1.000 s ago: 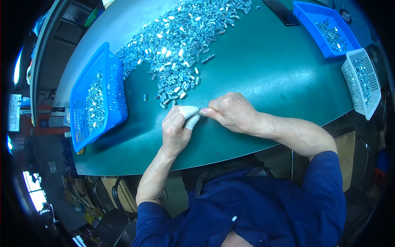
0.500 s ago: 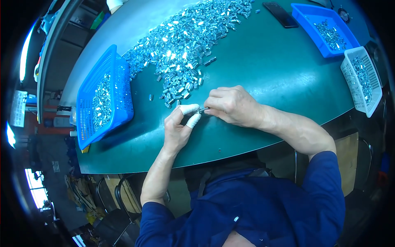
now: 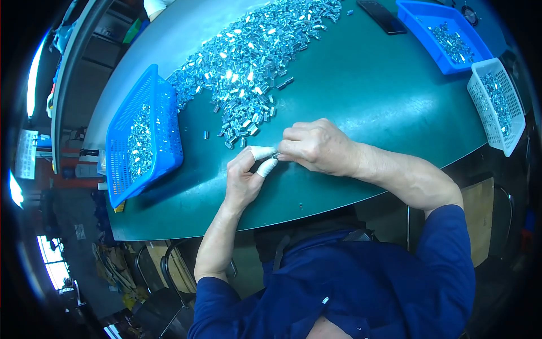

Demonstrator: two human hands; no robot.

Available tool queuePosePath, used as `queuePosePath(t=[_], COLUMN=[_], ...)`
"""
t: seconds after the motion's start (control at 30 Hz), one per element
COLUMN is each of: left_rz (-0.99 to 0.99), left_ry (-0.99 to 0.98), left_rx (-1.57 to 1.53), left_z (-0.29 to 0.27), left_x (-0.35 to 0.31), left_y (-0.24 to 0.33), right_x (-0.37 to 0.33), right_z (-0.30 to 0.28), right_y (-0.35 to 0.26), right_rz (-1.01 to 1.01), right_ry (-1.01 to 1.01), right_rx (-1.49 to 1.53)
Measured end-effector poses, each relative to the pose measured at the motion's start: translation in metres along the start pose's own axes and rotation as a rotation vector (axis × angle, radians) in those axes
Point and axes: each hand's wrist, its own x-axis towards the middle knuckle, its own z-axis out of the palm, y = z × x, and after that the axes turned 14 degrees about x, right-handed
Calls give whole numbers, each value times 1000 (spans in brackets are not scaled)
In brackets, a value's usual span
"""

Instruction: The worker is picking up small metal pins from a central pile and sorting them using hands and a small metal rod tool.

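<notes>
My left hand [image 3: 243, 178], with white covers on thumb and forefinger, pinches a small shiny metal sleeve [image 3: 275, 153] above the green table. My right hand [image 3: 319, 148] meets it from the right, its fingers closed at the same spot. They hold a thin metal rod, now mostly hidden by the fingertips, whose end is at the sleeve. Beyond my hands spreads a large heap of small silvery metal sleeves [image 3: 243, 79]. One loose sleeve [image 3: 206, 135] lies left of the heap's near tip.
A blue perforated basket [image 3: 164, 130] holding metal pieces stands at the left. At the far right are a blue tray [image 3: 415, 28] and a white perforated basket [image 3: 480, 93], both with metal pieces. A dark phone [image 3: 383, 17] lies near the blue tray. The table's curved edge [image 3: 316, 210] runs before my body.
My right hand has moved slightly left, closer to my left fingertips, and the thin rod between them shows less. My left hand keeps its pinch. The whole view has shifted a little.
</notes>
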Motion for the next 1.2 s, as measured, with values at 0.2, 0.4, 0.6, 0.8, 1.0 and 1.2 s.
queuePosePath(t=[0.2, 0.4, 0.6, 0.8, 1.0, 1.2], left_rz=[174, 252, 342, 138, 24, -133], left_ry=[86, 183, 166, 335, 331, 44], left_rx=[147, 274, 432, 815, 1079, 839], left_z=[4, 2, -34, -136, -165, -79], left_x=[0, -1, -2, -1, 23, 22], left_y=[2, 6, 16, -28, -48, -88], right_x=[-6, -2, 1, 4, -1, -1], right_z=[17, 15, 6, -2, -2, 0], right_y=[3, -5, -12, -5, 0, 0], right_rz=[69, 423, 663, 546, 560, 547], right_ry=[110, 72, -35, 314, 245, 306], right_rx=[103, 394, 778, 681, 656, 569])
